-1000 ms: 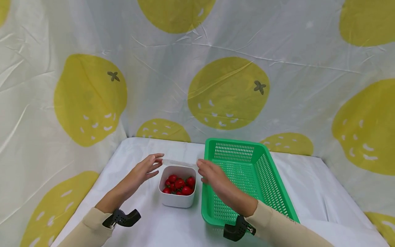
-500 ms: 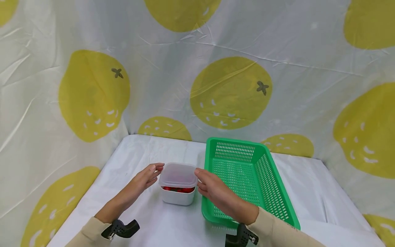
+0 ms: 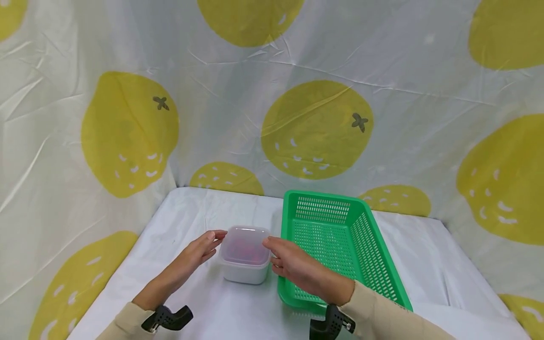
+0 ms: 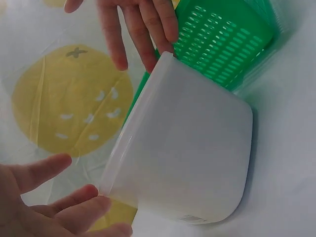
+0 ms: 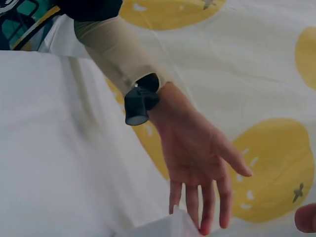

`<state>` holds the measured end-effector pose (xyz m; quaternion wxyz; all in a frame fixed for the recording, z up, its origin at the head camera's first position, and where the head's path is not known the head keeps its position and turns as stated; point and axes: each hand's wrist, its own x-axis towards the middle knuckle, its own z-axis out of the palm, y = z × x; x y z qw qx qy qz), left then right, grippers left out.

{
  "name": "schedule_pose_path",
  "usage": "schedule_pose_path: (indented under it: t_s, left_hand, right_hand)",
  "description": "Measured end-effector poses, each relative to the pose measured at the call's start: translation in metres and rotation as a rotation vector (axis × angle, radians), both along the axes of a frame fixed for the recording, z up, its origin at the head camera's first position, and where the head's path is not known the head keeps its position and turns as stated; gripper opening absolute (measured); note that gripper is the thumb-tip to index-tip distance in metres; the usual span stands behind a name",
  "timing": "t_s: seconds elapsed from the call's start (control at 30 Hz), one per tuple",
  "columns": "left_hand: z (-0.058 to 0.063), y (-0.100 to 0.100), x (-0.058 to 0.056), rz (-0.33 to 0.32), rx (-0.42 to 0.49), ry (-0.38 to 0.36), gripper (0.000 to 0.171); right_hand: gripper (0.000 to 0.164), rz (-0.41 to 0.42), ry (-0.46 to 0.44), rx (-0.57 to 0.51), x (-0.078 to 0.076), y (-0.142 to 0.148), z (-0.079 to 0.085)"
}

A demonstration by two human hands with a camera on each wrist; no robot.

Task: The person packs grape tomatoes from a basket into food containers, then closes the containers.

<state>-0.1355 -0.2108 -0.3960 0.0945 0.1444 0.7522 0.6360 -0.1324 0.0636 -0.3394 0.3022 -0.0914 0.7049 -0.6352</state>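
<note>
A white square food container [image 3: 245, 274] stands upright on the white cloth, with a translucent lid [image 3: 243, 250] lying flat over its top. Red fruit shows faintly through the lid. At the left rim is my left hand [image 3: 199, 250], its fingers extended and fingertips right at the lid's edge. My right hand [image 3: 295, 264] is on the opposite side, fingers nearly straight, thumb over the lid's right edge. In the left wrist view, fingertips of both hands meet the lid's edge at opposite ends. The right wrist view shows the left palm [image 5: 192, 153] beyond a corner of the container.
A green perforated plastic basket [image 3: 282, 283] stands just right of the container, partly behind my right forearm. A white cloth with yellow lemon prints [image 3: 316, 130] hangs as a wall behind and at the sides.
The lid, first tilted up behind the container with the red fruit uncovered, has come down toward me and now lies over the top. Both hands have lowered slightly with it.
</note>
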Motion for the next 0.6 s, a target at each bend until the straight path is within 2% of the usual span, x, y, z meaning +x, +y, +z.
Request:
schedule_pose_path:
  t_s: [0.07, 0.13, 0.23, 0.3, 0.4, 0.5, 0.6]
  left_hand:
    - [0.0, -0.001, -0.001, 0.012, -0.086, 0.082, 0.051]
    - [0.002, -0.003, -0.004, 0.036, -0.231, 0.203, 0.049]
    - [0.008, -0.005, -0.013, 0.035, -0.48, 0.348, 0.06]
    - [0.015, -0.005, -0.02, -0.018, -0.61, 0.407, 0.071]
    - [0.025, 0.0, -0.031, -0.131, -0.724, 0.42, 0.08]
    - [0.032, 0.006, -0.039, -0.207, -0.792, 0.428, 0.081]
    - [0.036, 0.011, -0.044, -0.263, -0.825, 0.423, 0.079]
  right_hand:
    - [0.084, 0.008, 0.036, 0.061, -0.002, 0.001, 0.002]
    - [0.085, 0.038, 0.114, 0.153, -0.007, 0.003, 0.006]
    - [0.084, 0.15, 0.35, 0.354, -0.021, 0.002, 0.009]
    - [0.083, 0.223, 0.508, 0.493, -0.033, 0.0, 0.009]
    - [0.085, 0.306, 0.67, 0.687, -0.048, -0.006, 0.006]
    - [0.087, 0.357, 0.712, 0.787, -0.056, -0.012, 0.003]
    - [0.085, 0.399, 0.731, 0.831, -0.062, -0.015, 0.001]
